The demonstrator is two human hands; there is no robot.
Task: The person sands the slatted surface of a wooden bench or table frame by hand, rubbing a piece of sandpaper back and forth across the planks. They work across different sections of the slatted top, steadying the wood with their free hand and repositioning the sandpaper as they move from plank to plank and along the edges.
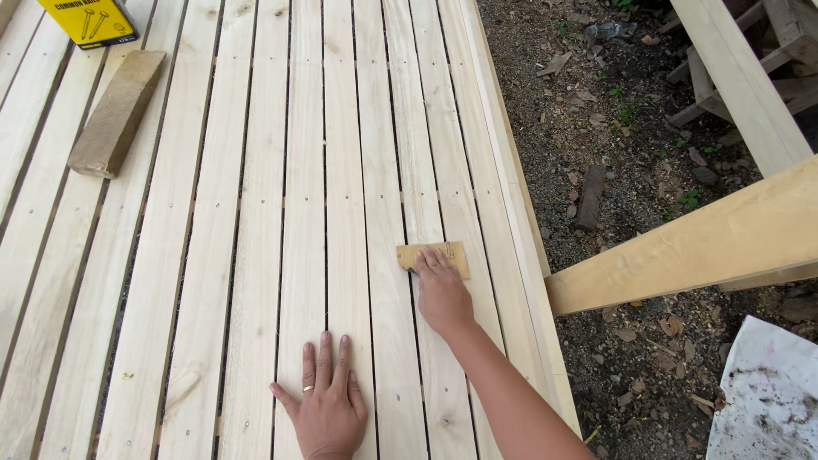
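From the head camera, the right hand [441, 290] sits just right of the frame's centre, fingers flat and together, pressing a small tan sheet of sandpaper [434, 255] against the slatted wooden platform [256, 213]. The sheet lies on a pale slat near the platform's right edge. The left hand [324, 400] rests at lower centre, palm down with fingers spread a little, holding nothing (a ring shows on one finger). In the upper left lie a wooden block [117, 112] and, above it, a yellow box of nails [88, 20]. Bare ground with wood chips [613, 128] fills the right side, crossed by a timber beam [690, 247].
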